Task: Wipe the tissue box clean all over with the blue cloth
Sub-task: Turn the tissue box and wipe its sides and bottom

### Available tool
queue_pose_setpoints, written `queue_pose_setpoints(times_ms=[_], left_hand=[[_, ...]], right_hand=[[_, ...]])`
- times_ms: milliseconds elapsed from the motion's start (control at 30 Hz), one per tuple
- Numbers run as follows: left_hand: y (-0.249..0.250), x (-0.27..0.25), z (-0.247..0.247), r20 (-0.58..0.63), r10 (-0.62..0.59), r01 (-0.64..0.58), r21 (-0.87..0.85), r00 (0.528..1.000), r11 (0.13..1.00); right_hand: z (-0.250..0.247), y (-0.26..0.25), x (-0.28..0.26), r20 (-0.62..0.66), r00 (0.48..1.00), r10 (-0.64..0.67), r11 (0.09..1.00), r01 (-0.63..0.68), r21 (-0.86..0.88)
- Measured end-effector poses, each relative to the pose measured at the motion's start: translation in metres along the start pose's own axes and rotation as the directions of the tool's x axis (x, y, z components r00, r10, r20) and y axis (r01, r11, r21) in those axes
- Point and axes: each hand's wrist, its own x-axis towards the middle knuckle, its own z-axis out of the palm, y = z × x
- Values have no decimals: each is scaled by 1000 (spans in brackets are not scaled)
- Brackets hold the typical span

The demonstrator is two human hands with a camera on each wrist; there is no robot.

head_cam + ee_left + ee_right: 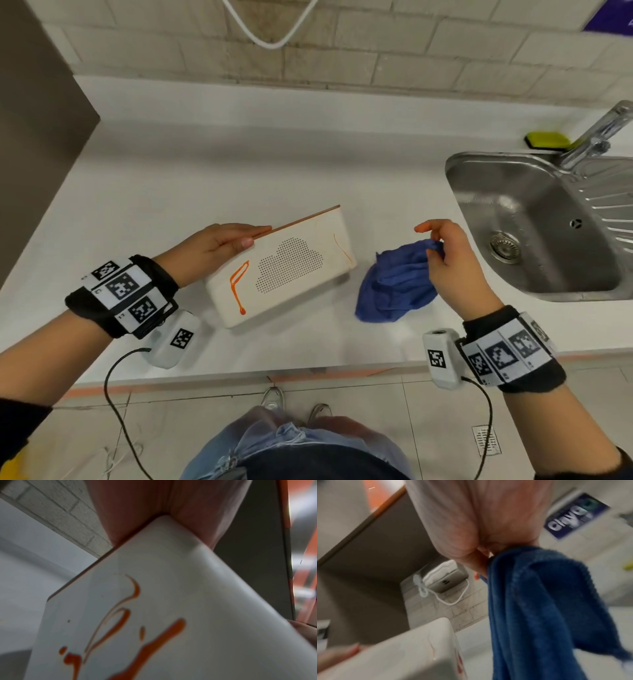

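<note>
The white tissue box (284,270) stands tilted on the counter, its dotted cloud face toward me, with orange streaks on that face. My left hand (219,245) grips its upper left corner, thumb on the front and fingers along the top edge. The left wrist view shows the box's end (154,615) smeared with orange sauce, the palm against its corner. To the right, my right hand (442,246) pinches the crumpled blue cloth (394,284) and holds it up off the counter, index finger stretched out. The right wrist view shows the cloth (539,608) hanging beside the box (402,653).
A steel sink (534,226) with a tap (596,137) lies at the right, a yellow-green sponge (548,140) behind it. A brick wall with a white cable (270,34) runs along the back. A dark panel (37,120) bounds the counter's left side.
</note>
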Motion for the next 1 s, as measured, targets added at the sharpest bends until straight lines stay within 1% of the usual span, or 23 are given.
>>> queue_pose_setpoints(times_ms=[67,100,167,233,267,300,333,367,400,433,467,567,600,633,667,733,800,833,867,900,933,967,1000], left_hand=[[0,-1,0,-3,3,-3,-7,1000,1000],[-1,-1,0,-1,9,-9,-10,1000,1000],[-1,-1,0,5,16,-16,-21,1000,1000],[-3,-1,1,11,14,-14,-32,1000,999],[-4,-1,2,13,12,-12,-38,1000,999],[-4,-1,2,14,12,-12,-45,1000,999],[-4,-1,2,11,13,-12,-46,1000,999],[-3,-1,2,11,13,-12,-48,1000,999],[-3,-1,2,12,8,-8,-49,1000,999],[-2,-1,2,16,5,-5,-48,1000,999],[-1,-1,2,15,-2,2,-39,1000,999],[1,-1,1,17,-10,11,-39,1000,999],[2,-1,1,16,-12,13,-38,1000,999],[2,-1,1,13,-11,11,-33,1000,999],[2,-2,2,10,-16,17,-30,1000,999],[1,-2,2,17,-26,27,-29,1000,999],[-1,-2,2,20,-26,26,-20,999,999],[-2,-2,3,21,-23,23,-20,1000,1000],[-3,-2,3,19,-28,28,-9,999,1000],[-4,-2,3,22,-25,25,7,999,1000],[-5,-2,3,23,-27,26,16,999,1000],[-6,-2,3,23,-23,23,14,999,1000],[-7,-1,3,20,-28,27,12,999,1000]], right_hand=[[4,-7,-4,-1,997,-83,995,82,-53],[7,-12,-7,10,996,-84,996,84,-32],[13,-19,-13,60,998,-36,996,31,89],[20,-16,-17,102,994,32,976,-53,213],[24,-10,-18,93,993,78,964,-100,248],[28,1,-18,63,990,127,960,-139,243],[32,13,-18,24,984,176,970,-178,165],[36,26,-20,9,974,227,974,-227,-2],[39,36,-23,18,960,281,938,-270,-218],[44,44,-27,46,944,326,876,-283,-391],[48,50,-31,87,932,353,834,-271,-481],[65,54,-43,240,889,389,830,-226,-510],[71,54,-47,271,874,404,809,-203,-551],[76,54,-51,265,879,396,785,-174,-594],[80,55,-53,242,900,363,778,-149,-610],[83,56,-54,189,945,268,833,-129,-538],[78,58,-47,131,970,204,916,-142,-375],[72,50,-42,100,972,213,948,-181,-261],[64,40,-35,66,968,244,963,-233,-133],[58,26,-29,36,966,256,967,-256,-2],[53,9,-25,2,974,229,970,-228,86],[50,-10,-20,-40,988,152,981,-145,132],[50,-27,-16,-80,996,47,989,-35,141]])
